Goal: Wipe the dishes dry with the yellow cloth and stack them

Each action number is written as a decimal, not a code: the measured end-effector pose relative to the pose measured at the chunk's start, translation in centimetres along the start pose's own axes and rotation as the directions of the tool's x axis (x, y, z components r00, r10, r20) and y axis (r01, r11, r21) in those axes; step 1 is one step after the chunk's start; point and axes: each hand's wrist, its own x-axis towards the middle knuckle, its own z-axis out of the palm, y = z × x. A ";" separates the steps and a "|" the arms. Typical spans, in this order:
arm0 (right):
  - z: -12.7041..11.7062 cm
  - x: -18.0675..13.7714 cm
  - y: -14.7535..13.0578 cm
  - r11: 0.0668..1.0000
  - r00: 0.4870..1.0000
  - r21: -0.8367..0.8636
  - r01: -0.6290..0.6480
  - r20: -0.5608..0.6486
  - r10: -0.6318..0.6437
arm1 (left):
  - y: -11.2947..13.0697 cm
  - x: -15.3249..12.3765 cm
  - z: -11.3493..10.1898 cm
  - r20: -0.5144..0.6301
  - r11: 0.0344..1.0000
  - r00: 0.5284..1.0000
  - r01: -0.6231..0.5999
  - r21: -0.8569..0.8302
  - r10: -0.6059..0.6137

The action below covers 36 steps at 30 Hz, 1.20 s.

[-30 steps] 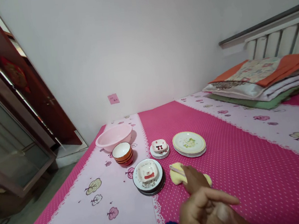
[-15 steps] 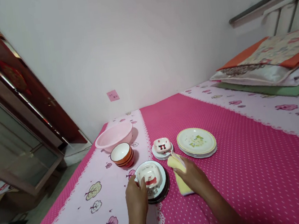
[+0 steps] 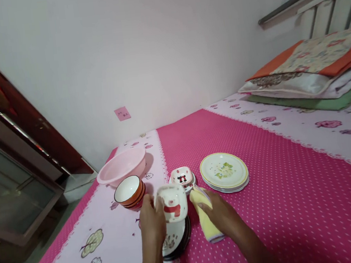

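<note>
My left hand (image 3: 152,215) grips the left edge of a small square dish (image 3: 172,201) with a red-scarfed bear picture, tilted above a stack of plates. The top plate of that stack is white with a leaf-like print (image 3: 173,239); dark-rimmed pieces lie under it. In my right hand (image 3: 216,209) is a folded yellow cloth (image 3: 206,219), just right of the dish. Behind them another square dish (image 3: 181,176) rests on small plates. A stack of oval yellow-rimmed plates (image 3: 224,171) lies to the right, and nested orange-brown bowls (image 3: 129,191) stand to the left.
A pink basin (image 3: 122,165) stands behind the bowls, near the wall. Everything rests on a bed with a pink dotted and tree-print cover (image 3: 286,203). Folded pillows and bedding (image 3: 309,72) are piled at the right by the headboard. A dark red door (image 3: 25,103) stands at the left.
My left hand has lifted the square dish off the plate and tilted it toward me. My right hand keeps the yellow cloth. The view has shifted slightly to the right.
</note>
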 end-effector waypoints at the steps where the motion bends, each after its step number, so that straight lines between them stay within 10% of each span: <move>1: 0.0 0.0 -0.1 1.000 1.000 0.002 0.002 0.007 -0.002 | 0.9 -0.2 0.5 0.009 0.995 1.000 -0.008 -0.098 0.009; 3: 0.0 0.1 -0.2 1.000 1.000 0.005 -0.001 0.019 0.001 | 2.7 -0.9 1.8 0.029 0.927 0.999 0.025 -0.374 -0.015; 6: 0.0 0.1 0.0 0.999 0.999 0.011 -0.035 0.017 0.034 | 4.4 -2.3 3.2 0.147 0.412 0.966 0.225 -0.883 -0.213; 8: 0.1 0.2 0.1 0.998 0.999 0.048 -0.041 -0.004 0.041 | 4.7 -2.9 3.5 0.263 0.118 0.907 0.315 -0.942 -0.330; 12: -0.2 0.5 -0.6 0.949 0.995 0.314 -0.011 -0.095 0.043 | 3.5 -2.6 3.2 0.462 -0.122 0.805 0.451 -0.884 -0.373; 18: -2.1 0.2 -3.1 0.698 0.991 0.704 -0.132 0.092 0.094 | 1.6 -1.2 2.9 0.549 -0.257 0.799 0.493 -0.831 -0.244; 24: -4.8 -1.4 -4.8 0.994 0.975 0.046 0.098 -0.205 -0.086 | 0.6 -0.9 2.3 0.474 -0.286 0.819 0.393 -0.874 -0.322; 28: -6.1 -2.8 -5.3 0.966 0.990 -0.232 0.116 -0.047 -0.130 | 0.2 -0.9 2.2 0.428 -0.316 0.861 0.340 -0.886 -0.273; 33: -8.2 -3.0 -7.6 0.949 0.978 -0.298 0.099 -0.148 -0.148 | 0.3 -0.8 2.5 0.398 -0.321 0.872 0.305 -0.897 -0.285; 36: -8.7 -2.3 -9.5 0.932 0.994 -0.347 0.103 0.072 -0.083 | 0.3 -0.6 2.5 0.417 -0.333 0.863 0.318 -0.888 -0.287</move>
